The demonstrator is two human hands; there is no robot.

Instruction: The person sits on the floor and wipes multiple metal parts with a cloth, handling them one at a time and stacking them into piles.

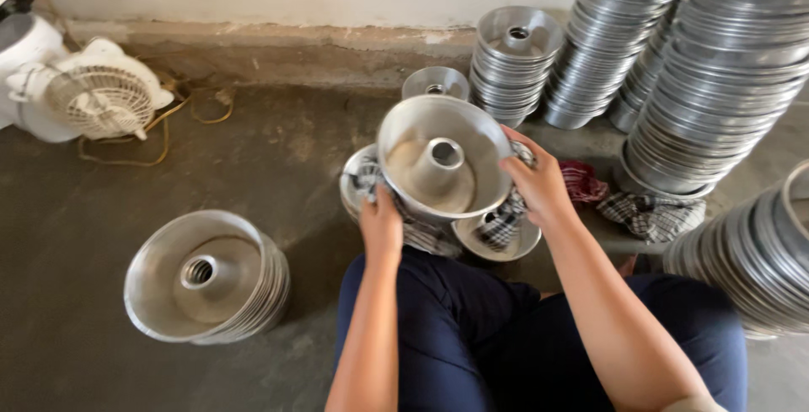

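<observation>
I hold a round aluminium ring pan (438,163) with a centre tube, tilted so its inside faces me. My left hand (381,225) grips its lower left rim together with a checked cloth (425,233). My right hand (539,184) grips the right rim, with more of the checked cloth (504,220) hanging under it. Beneath the pan lie two more pans (497,235), partly hidden. I sit on the floor in dark blue trousers (472,328).
A short stack of the same pans (206,277) stands on the concrete floor at my left. Tall leaning stacks (716,66) fill the right side, with smaller ones (514,54) by the wall. A white fan (97,92) and cable lie far left. Cloths (649,210) lie at right.
</observation>
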